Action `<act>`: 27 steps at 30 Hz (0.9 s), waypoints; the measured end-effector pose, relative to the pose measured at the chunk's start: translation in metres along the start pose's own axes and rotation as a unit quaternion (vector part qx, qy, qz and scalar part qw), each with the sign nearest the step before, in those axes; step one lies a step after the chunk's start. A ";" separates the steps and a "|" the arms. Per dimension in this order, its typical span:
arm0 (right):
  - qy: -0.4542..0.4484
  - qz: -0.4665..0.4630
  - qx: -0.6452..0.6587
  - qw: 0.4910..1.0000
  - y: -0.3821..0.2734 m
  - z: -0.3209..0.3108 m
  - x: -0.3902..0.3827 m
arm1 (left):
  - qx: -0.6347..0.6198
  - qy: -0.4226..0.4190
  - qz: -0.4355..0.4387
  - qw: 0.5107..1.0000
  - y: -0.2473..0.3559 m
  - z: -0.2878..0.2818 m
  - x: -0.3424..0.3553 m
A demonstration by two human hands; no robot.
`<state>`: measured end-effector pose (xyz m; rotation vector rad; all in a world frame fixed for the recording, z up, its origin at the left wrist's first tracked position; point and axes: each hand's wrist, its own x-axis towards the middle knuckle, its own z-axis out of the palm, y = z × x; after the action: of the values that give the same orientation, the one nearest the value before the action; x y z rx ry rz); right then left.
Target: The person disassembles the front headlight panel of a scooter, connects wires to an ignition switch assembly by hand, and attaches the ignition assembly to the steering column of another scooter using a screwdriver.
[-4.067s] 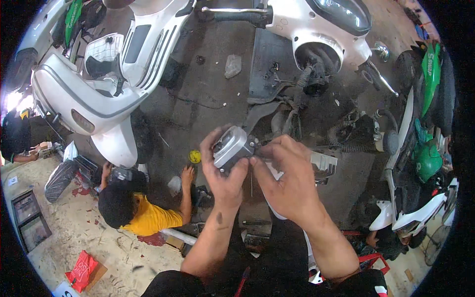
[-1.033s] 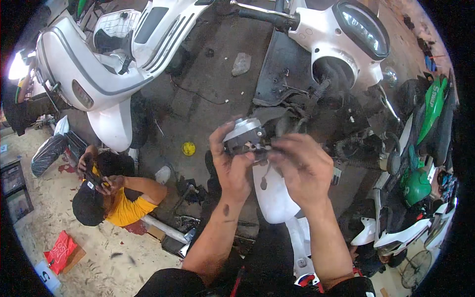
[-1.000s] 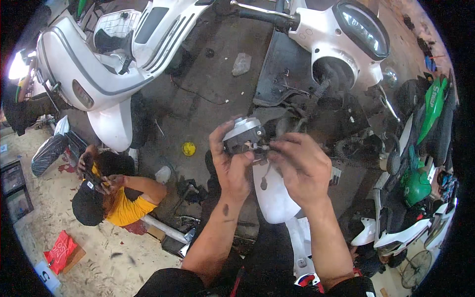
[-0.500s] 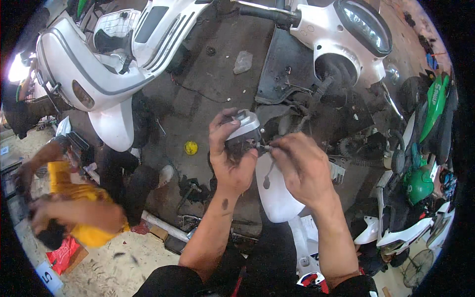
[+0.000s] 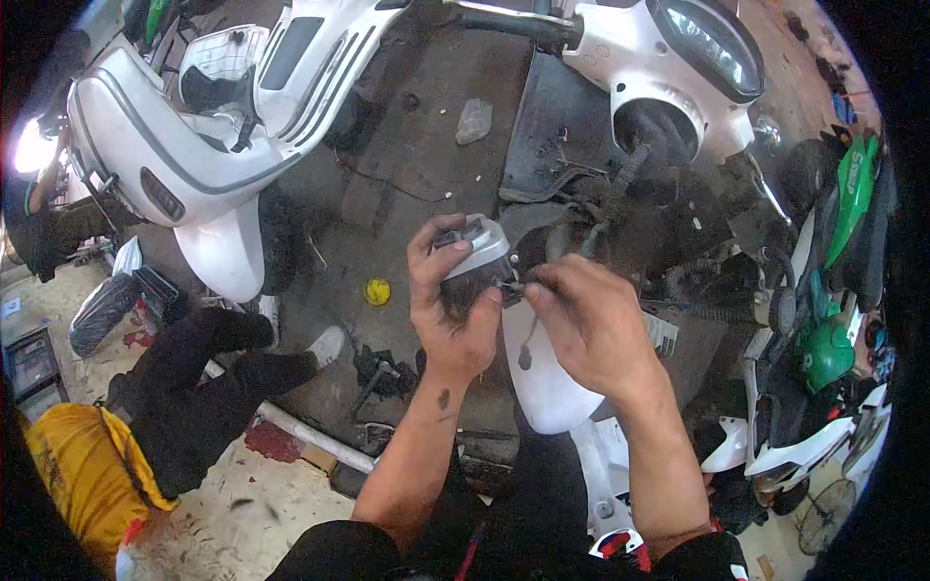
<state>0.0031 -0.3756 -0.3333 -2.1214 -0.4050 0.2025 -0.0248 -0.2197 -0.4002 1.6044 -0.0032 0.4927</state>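
Note:
My left hand (image 5: 455, 320) is wrapped round a small rounded housing (image 5: 477, 248), silver on top and dark below. Its thumb presses on the housing's lower edge. My right hand (image 5: 596, 324) pinches a small wire end (image 5: 516, 289) against the near right side of the housing. The fingertips hide most of that wire end. A thin dark wire with a dark tip (image 5: 525, 357) hangs below the fingers, in front of a white scooter fender (image 5: 552, 387) near my knees.
A partly stripped scooter with a white front cowl (image 5: 668, 58) and bare hoses stands ahead right. Another white scooter (image 5: 174, 145) is at left. On the floor lie a yellow round thing (image 5: 377, 291) and a clear plastic piece (image 5: 474, 121). A person in yellow (image 5: 87, 474) is lower left.
Both my hands stay at the housing, with the right fingertips shifted slightly against it. The person in yellow has moved down toward the lower left edge, uncovering a black bag there.

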 end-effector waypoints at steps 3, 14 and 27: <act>0.004 0.011 0.019 1.000 -0.001 0.000 0.001 | 0.032 -0.004 0.018 0.999 0.001 -0.002 0.001; 0.034 -0.041 -0.008 0.999 0.001 0.009 -0.001 | 0.011 0.007 -0.005 1.000 -0.005 -0.001 -0.002; 0.035 -0.041 -0.047 0.997 -0.004 0.002 -0.005 | 0.045 0.045 -0.108 0.992 0.005 0.003 -0.008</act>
<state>-0.0030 -0.3735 -0.3313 -2.1918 -0.4672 0.0639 -0.0332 -0.2251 -0.3979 1.6464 0.2614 0.4007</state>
